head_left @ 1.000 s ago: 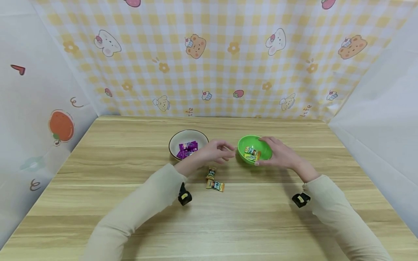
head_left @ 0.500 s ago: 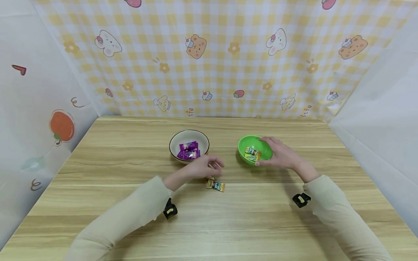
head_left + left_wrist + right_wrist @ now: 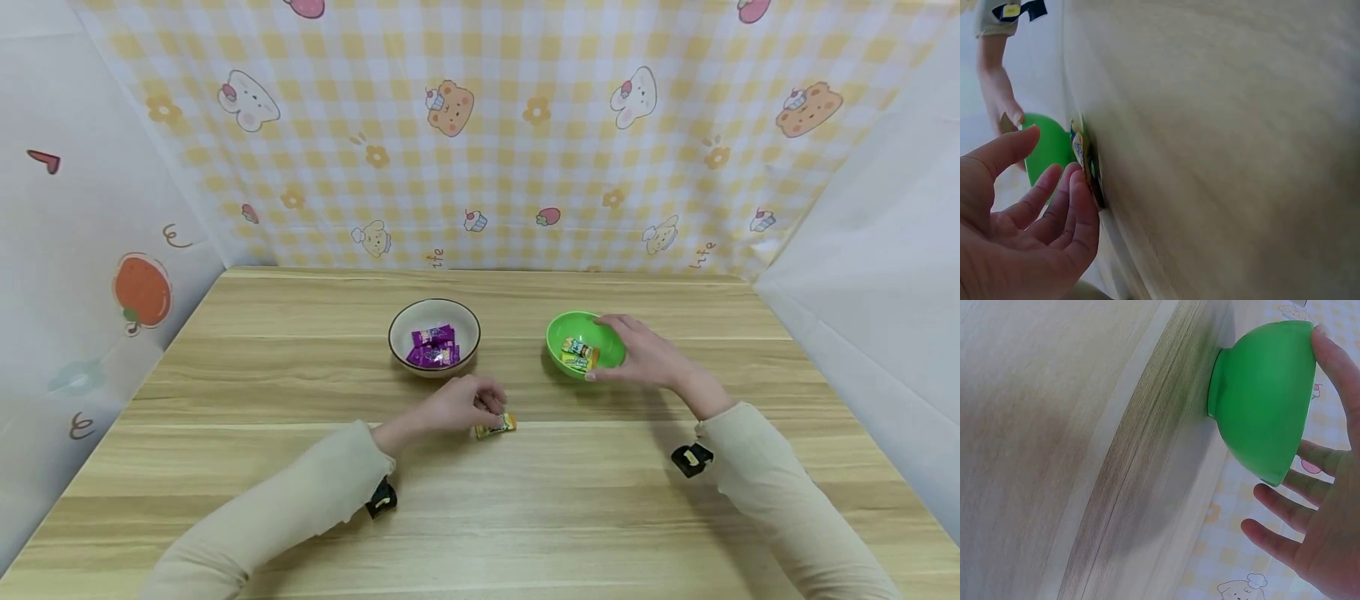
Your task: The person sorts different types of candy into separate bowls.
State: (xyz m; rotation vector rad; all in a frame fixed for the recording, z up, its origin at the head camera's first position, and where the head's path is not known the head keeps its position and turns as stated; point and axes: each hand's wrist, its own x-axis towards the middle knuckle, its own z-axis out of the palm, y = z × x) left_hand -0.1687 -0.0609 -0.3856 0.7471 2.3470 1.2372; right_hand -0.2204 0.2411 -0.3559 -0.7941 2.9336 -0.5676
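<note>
My left hand (image 3: 459, 406) is low over the table, above a small yellow-orange candy packet (image 3: 506, 422) that it partly covers. In the left wrist view its thumb stands apart from the loosely bent fingers, whose tips touch or nearly touch the packet (image 3: 1080, 145). A second packet beside it is hidden by the hand in the head view. My right hand (image 3: 641, 354) holds the green bowl (image 3: 573, 320) by its rim, thumb on the near side and fingers on the far side. Inside that bowl lie a yellow-green packet (image 3: 576, 362) and a yellow-orange packet (image 3: 577, 347).
Behind my left hand stands a white bowl with a dark rim (image 3: 427, 311), holding several purple packets (image 3: 435, 356). The wooden table (image 3: 525, 517) ends at a yellow checked cloth (image 3: 525, 167) at the back. White cloth hangs on both sides.
My left hand has moved from near the green bowl back toward me and to the left, down to the packets on the table. My right hand and both bowls have stayed in place.
</note>
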